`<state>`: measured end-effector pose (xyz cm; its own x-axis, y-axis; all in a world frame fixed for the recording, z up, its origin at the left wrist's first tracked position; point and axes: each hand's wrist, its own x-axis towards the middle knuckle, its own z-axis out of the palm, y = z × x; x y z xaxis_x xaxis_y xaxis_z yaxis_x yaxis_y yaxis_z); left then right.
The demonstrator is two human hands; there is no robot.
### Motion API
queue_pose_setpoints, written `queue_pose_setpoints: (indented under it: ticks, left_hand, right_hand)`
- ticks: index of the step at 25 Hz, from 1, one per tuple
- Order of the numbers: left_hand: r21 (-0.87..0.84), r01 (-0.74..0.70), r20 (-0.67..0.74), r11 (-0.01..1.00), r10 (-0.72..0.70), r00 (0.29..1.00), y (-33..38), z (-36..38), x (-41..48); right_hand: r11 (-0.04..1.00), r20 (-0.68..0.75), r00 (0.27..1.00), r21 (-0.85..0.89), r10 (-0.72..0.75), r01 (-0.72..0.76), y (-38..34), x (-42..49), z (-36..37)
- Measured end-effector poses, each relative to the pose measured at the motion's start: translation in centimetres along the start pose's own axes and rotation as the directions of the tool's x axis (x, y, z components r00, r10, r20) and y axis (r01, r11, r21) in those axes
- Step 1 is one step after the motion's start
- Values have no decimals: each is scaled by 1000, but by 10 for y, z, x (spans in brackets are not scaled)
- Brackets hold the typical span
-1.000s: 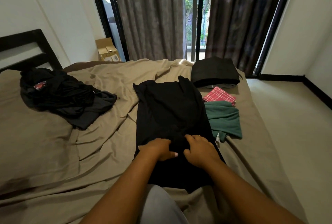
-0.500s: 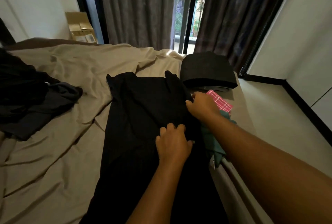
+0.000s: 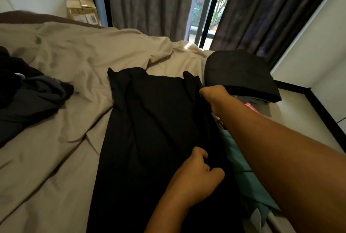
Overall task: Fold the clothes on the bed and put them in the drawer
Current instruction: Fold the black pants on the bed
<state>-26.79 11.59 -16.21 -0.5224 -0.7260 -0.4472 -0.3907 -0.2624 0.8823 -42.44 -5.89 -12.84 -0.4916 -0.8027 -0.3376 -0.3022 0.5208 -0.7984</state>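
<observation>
My right hand (image 3: 212, 98) has moved up to grip the garment's (image 3: 149, 120) far edge. My left hand (image 3: 196, 174) pinches it midway, so the fold is starting.

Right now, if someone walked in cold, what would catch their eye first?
A long black garment lies spread down the middle of the beige sheet, with the right hand gripping its far right edge and the left hand gripping the cloth nearer the camera. A folded dark stack and a teal garment sit to its right; a heap of dark clothes lies at the left.
</observation>
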Motion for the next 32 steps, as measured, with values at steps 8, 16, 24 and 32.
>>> queue_pose_setpoints:
  ticks: [8, 16, 24, 32]
  left_hand:
    - [1, 36, 24, 999, -36, 999, -16, -22, 12]
    - [-194, 63, -195, 979, -102, 975, -12, -23, 15]
    - [-276, 19, -266, 961, -96, 959, -15, -25, 21]
    - [-219, -11, -428, 976, -85, 900, -17, -41, 23]
  right_hand:
    - [871, 54, 926, -323, -374, 371, -4, 17, 26]
    - [719, 130, 904, -564, -408, 406, 1, 29, 55]
    - [573, 127, 902, -733, -413, 366, -20, 48, 86]
    - [792, -8, 908, -492, -419, 361, -39, 60, 97]
